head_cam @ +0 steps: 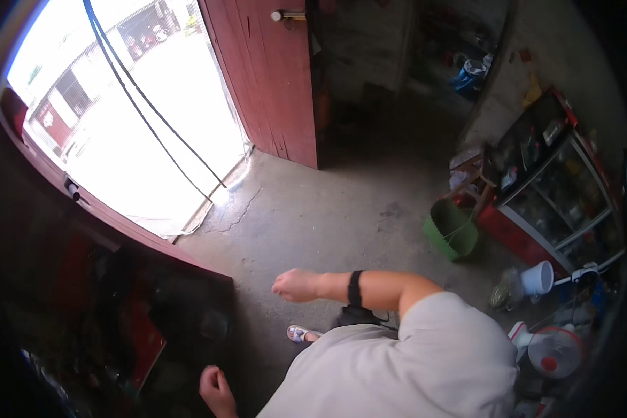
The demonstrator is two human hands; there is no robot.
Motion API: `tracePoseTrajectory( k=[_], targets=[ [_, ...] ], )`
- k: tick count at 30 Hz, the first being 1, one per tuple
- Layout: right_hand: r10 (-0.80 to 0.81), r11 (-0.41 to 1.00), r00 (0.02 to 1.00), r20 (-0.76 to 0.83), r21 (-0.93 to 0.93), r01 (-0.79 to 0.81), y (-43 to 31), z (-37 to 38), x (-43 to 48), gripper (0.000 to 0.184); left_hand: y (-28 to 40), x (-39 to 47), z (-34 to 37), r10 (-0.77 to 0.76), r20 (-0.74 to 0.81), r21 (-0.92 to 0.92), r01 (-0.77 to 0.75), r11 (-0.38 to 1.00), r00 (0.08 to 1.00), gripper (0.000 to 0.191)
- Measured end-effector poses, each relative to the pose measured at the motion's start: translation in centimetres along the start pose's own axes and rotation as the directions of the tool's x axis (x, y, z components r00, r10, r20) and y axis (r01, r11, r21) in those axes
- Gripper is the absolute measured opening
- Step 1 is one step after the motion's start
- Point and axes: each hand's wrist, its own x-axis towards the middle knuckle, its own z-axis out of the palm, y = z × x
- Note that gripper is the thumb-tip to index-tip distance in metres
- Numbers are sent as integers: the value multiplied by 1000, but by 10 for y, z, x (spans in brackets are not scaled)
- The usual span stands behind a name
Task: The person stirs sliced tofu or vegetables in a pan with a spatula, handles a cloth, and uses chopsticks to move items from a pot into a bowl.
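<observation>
My right hand is held out over the concrete floor, its fingers curled in and nothing visible in them. A black strap circles that forearm. Lower in the view, my left hand is also loosely curled, with no object showing in it. It hangs near dark, hard-to-make-out items by the left door leaf. A sandalled foot shows below my right arm, beside my light T-shirt. Neither hand touches anything that I can see.
A red wooden door leaf stands open beside a bright doorway, crossed by two dark cables. Another leaf edges the left. To the right are a green basket, a glass-fronted cabinet, a white bucket and a fan.
</observation>
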Motion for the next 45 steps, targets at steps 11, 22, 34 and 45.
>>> tracePoseTrajectory(
  k=[11,22,34,45],
  targets=[
    [527,805,631,-569,96,-585,147,-111,-31,11,140,391,84,716,108,-9,-719,695,690,14],
    [-87,988,917,-389,-155,28,286,-308,368,14,111,624,74,242,-224,-60,-262,963,944,57],
    [-354,931,860,-367,-48,363,264,-315,751,16,83,969,42,290,219,-539,-132,832,932,70],
    [88,994,912,-400,88,-57,411,-396,936,48,-12,1190,-67,17,-256,-405,-124,906,966,70]
  ],
)
